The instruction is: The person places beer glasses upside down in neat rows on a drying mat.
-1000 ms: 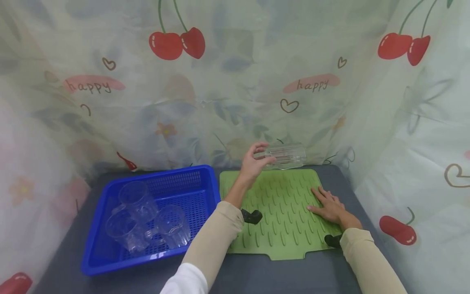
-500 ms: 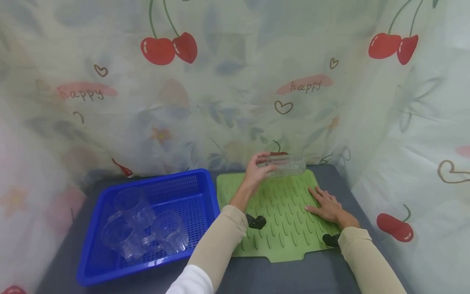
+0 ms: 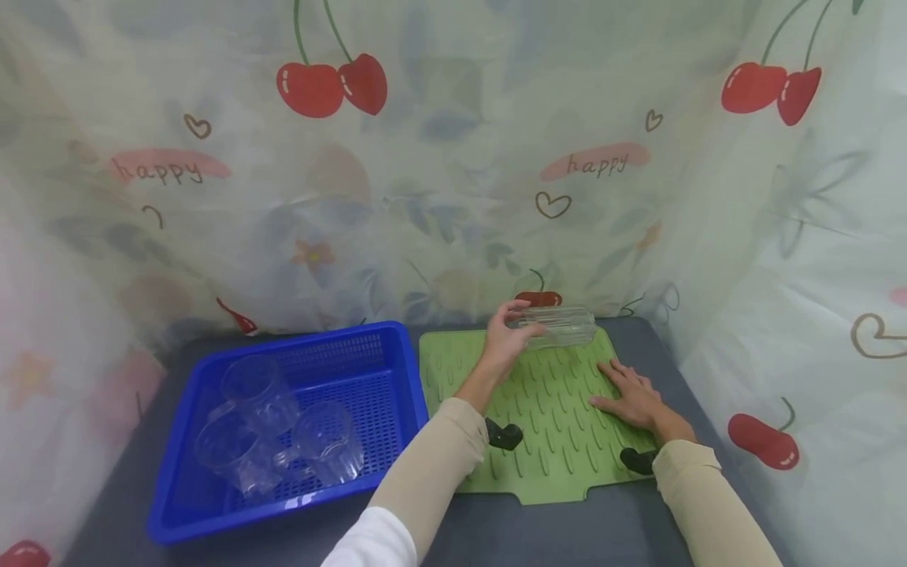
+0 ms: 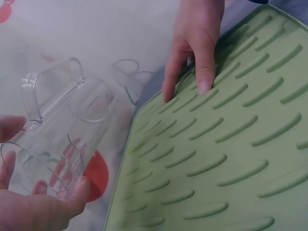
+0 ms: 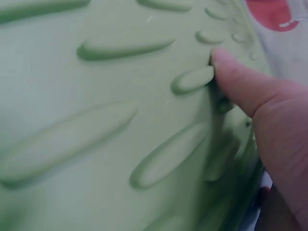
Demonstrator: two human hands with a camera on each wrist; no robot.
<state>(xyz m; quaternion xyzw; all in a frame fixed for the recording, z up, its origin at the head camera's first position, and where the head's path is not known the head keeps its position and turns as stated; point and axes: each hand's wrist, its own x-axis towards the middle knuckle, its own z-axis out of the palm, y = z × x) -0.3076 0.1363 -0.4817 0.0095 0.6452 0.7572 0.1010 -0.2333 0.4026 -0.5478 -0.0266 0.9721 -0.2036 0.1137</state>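
Observation:
A clear mug with a handle (image 3: 567, 327) lies on its side in my left hand (image 3: 506, 342), over the far edge of a green ridged drying mat (image 3: 524, 465). In the left wrist view, the fingers and thumb of that hand grip one end of the mug (image 4: 72, 113), and its handle stands up on the upper side. My right hand (image 3: 638, 402) rests on the right edge of the mat with its fingers spread. The thumb (image 5: 240, 82) of that hand touches the mat in the right wrist view; its other fingers are mostly hidden there.
Left of the mat stands a blue plastic basket (image 3: 283, 512) with 3 clear mugs (image 3: 329, 441) in it. Both basket and mat are on a dark grey table (image 3: 482, 535). A printed curtain (image 3: 453, 157) hangs close behind and along the sides.
My left hand has lowered the mug and brought it a little nearer, from above the mat's far edge to overlapping it. My right hand stays in place on the mat.

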